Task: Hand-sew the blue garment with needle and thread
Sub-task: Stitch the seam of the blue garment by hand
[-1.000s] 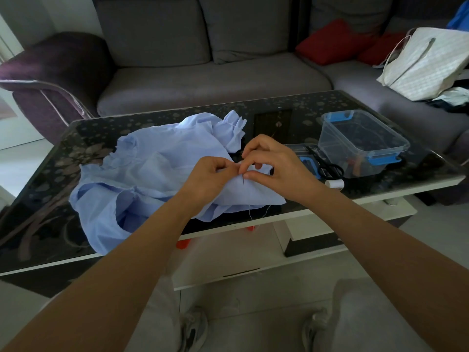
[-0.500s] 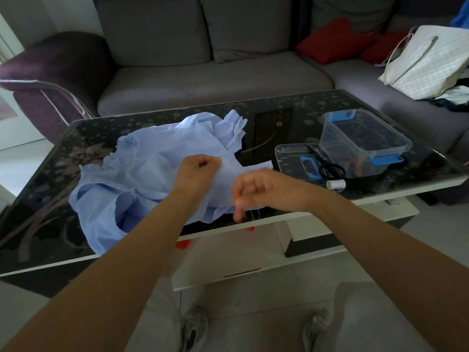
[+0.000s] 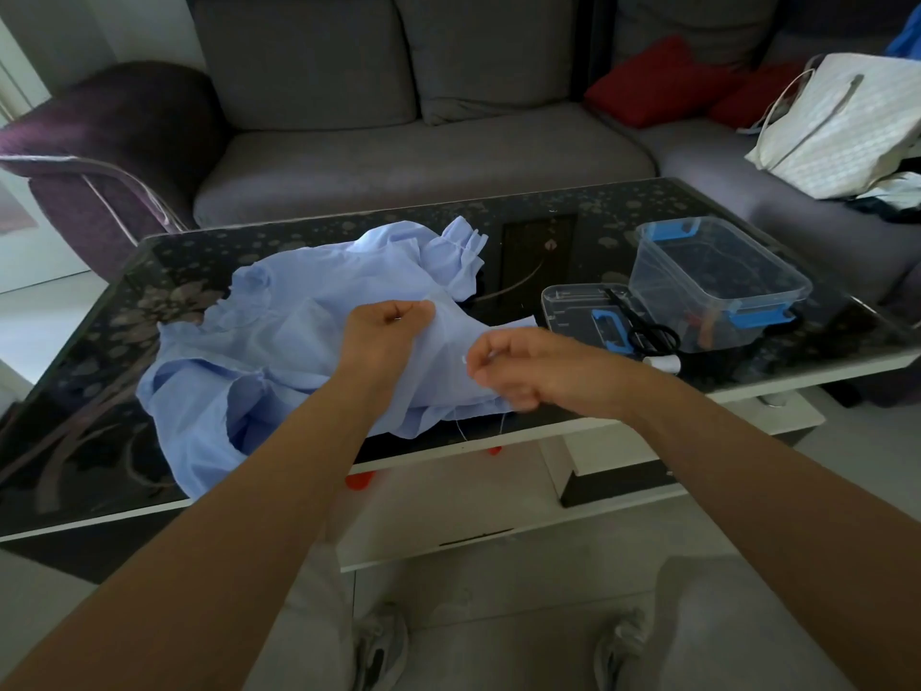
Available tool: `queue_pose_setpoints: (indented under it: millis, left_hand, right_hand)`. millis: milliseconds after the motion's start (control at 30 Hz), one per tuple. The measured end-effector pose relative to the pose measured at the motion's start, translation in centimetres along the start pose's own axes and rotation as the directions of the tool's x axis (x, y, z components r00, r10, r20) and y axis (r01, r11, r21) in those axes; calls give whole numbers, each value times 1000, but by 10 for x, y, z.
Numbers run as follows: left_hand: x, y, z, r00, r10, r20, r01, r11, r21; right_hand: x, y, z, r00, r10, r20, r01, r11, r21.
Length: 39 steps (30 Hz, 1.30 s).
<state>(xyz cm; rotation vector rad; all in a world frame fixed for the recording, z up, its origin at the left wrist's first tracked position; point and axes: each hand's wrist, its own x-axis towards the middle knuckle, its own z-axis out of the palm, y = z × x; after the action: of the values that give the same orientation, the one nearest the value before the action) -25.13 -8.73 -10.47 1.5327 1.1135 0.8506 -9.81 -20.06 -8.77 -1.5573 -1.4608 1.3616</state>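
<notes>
Left hand [image 3: 386, 324] grips blue garment [image 3: 279, 351] taut at bench [image 3: 75, 466] near edge; right hand [image 3: 508, 366] curled, pinching thread [image 3: 461, 428], likely to draw stitch.

One wide-angle camera worn on the person's head looks forward and down at close range, with the left hand [image 3: 388, 326] and right hand [image 3: 516, 374] mid-frame over the table [image 3: 548, 226], the sofa [image 3: 423, 157] beyond and shoes [image 3: 379, 650] at the bottom edge.
</notes>
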Motion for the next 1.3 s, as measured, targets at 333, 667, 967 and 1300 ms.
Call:
queue_pose_setpoints:
  millis: [333, 667, 967, 1300]
  left_hand:
    - [-5, 2, 3, 983, -93, 161, 115, 984, -133]
    - [-5, 1, 0, 995, -54, 85, 70, 978, -196]
    - [-3, -2, 3, 995, -25, 94, 42, 982, -185]
    - [-1, -4, 8, 983, -77, 166, 105, 980, -168]
  right_hand:
    - [38, 11, 12, 740, -285, -609, 199, 958, -207]
    - [9, -4, 8, 950, 107, 292, 52, 871, -489]
    - [5, 4, -6, 996, 44, -80, -71, 919, -389]
    - [32, 7, 8, 699, -350, -624, 202, 933, -298]
